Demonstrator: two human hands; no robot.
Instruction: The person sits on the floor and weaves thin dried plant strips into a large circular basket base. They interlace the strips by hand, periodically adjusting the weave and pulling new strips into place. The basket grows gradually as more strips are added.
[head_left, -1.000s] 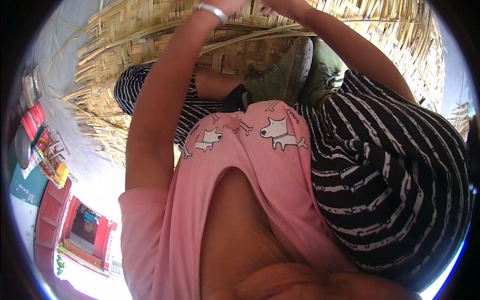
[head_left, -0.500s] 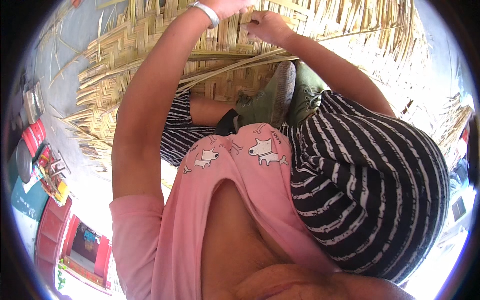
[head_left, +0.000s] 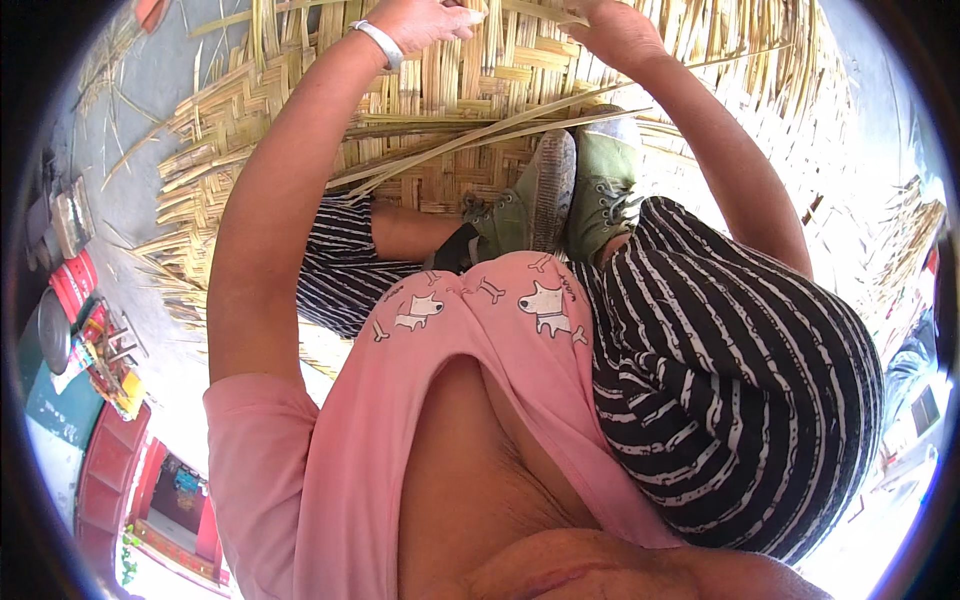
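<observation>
A half-woven mat of pale yellow-green split strips (head_left: 430, 90) spreads out in front of me, with loose strip ends at its edges. At the top of the view my left hand (head_left: 430, 24), below a white bangle (head_left: 378, 44), is closed over the weave with its fingers pointing right; what they hold, if anything, I cannot make out. Farther right, my right hand (head_left: 618, 36) pinches a flat strip (head_left: 535, 11) that runs across the mat between the hands. Long loose strips (head_left: 450, 140) lie slantwise over the mat nearer to me.
My green shoes (head_left: 606, 185) rest on the mat's near part. Grey floor (head_left: 130, 130) shows on the left, with scattered strip scraps. At the left rim are a red container (head_left: 72, 283), a round metal lid (head_left: 53, 330) and colourful packets. More dry strips (head_left: 905, 225) lie at the right.
My hands have moved apart: the left one slightly left, the right one right and upward. The strip between them now shows more. The loose slanting strips stay across the mat.
</observation>
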